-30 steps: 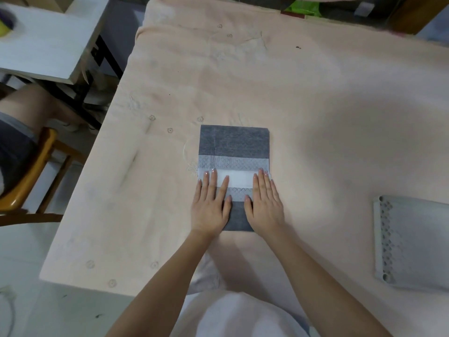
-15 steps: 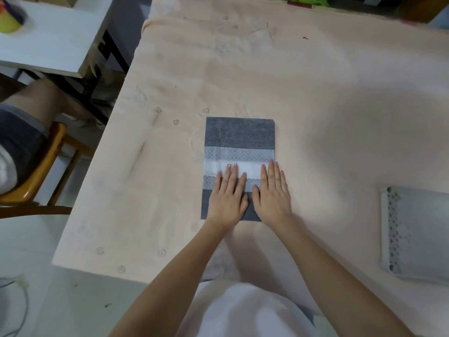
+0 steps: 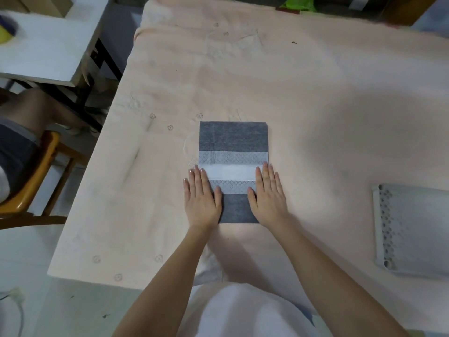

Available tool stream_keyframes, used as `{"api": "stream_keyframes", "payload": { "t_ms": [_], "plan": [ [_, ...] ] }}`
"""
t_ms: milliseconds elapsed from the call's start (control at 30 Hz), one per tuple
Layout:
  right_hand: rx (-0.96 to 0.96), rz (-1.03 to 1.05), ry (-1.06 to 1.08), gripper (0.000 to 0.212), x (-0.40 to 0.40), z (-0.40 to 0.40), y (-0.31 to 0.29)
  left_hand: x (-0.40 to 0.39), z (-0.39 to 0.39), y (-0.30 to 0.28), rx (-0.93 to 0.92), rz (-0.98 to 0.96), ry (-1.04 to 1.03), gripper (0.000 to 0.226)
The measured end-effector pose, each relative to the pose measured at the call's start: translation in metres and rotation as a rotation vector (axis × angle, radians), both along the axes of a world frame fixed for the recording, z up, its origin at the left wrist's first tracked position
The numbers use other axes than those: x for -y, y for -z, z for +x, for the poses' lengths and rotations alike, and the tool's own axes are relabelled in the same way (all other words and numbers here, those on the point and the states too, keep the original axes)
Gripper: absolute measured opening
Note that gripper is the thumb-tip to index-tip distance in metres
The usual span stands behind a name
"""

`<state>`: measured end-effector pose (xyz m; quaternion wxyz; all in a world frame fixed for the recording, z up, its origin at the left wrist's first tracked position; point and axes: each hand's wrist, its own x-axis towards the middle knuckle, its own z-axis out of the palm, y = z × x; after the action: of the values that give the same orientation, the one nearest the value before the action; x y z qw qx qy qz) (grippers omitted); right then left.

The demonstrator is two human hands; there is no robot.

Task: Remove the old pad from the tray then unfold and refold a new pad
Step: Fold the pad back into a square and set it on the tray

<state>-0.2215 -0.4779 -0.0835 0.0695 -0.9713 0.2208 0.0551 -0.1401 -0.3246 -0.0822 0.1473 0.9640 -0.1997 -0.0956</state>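
From the head view, a folded pad (image 3: 233,171) lies flat on the table (image 3: 315,105), close to its near edge and about midway along it. The left hand (image 3: 201,198) and right hand (image 3: 268,195) press on the pad with straight, flat fingers, holding nothing. A second ago the hands sat side by side at the pad's middle; now they have slid apart to its left and right edges, likely smoothing the fold. The grey tray (image 3: 413,229) sits at the table's right edge, no pad visible in it.
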Motion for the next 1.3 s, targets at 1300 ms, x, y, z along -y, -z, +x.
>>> {"api": "stream_keyframes", "payload": {
  "t_ms": [1300],
  "plan": [
    [0.715,1.492,0.987,0.036,0.066,-0.04,-0.053,0.027,0.015,-0.108,-0.855,-0.352,0.321,0.025]
  ]
}}
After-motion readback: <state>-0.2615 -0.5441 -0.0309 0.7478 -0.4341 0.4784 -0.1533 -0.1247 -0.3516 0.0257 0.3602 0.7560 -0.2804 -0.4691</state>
